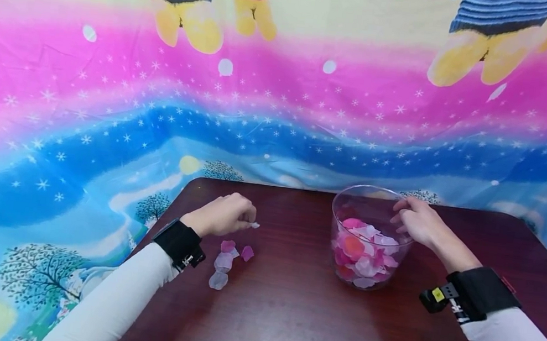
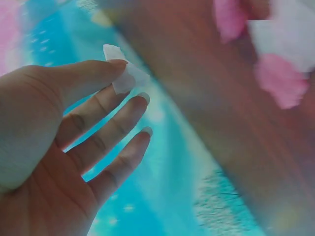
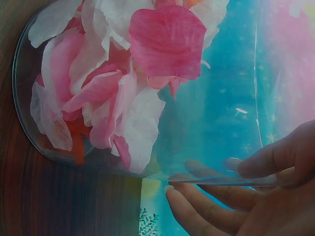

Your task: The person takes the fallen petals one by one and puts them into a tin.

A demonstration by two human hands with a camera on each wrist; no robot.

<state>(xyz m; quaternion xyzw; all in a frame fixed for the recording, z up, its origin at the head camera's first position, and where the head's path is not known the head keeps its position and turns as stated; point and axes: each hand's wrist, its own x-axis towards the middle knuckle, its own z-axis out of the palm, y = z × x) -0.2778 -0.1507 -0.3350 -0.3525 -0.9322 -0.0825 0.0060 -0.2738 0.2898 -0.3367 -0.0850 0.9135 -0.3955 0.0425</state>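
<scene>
Head view: left hand (image 1: 225, 214) pinches a white petal (image 1: 255, 225) above four loose petals (image 1: 227, 259); right hand (image 1: 417, 221) grips the bowl (image 1: 350, 201) rim. Left wrist: thumb and forefinger clamp it. Right wrist: bowl roughly half full; few remain.

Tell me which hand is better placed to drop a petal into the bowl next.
Probably the left hand: it already pinches a white petal, with loose petals just below it. The right hand grips the bowl rim.
</scene>
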